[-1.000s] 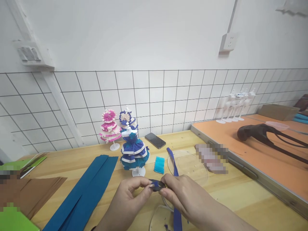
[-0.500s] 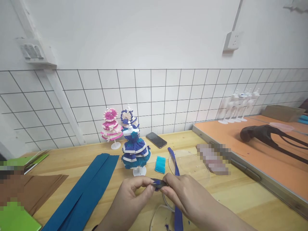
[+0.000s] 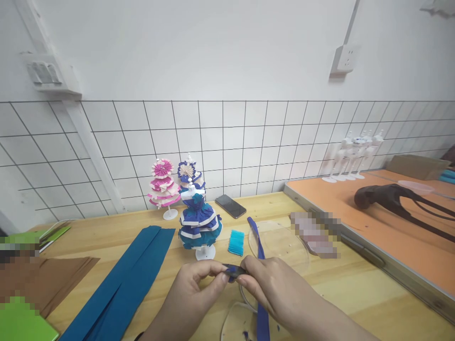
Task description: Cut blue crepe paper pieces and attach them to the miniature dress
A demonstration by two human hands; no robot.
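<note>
small dark blue paper piece (image 3: 232, 271), pinched between fingertips of left hand (image 3: 194, 291) and right hand (image 3: 275, 289), held above wooden table (image 3: 355, 293), just before the blue paper-dressed figurine (image 3: 198, 222).

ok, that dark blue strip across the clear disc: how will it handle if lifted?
Likely floppy: the dark blue strip lies thin, flat and slightly bent over the clear disc. Probably light and tear-prone; it looks like crepe paper, like the ruffled blue dress.
</note>
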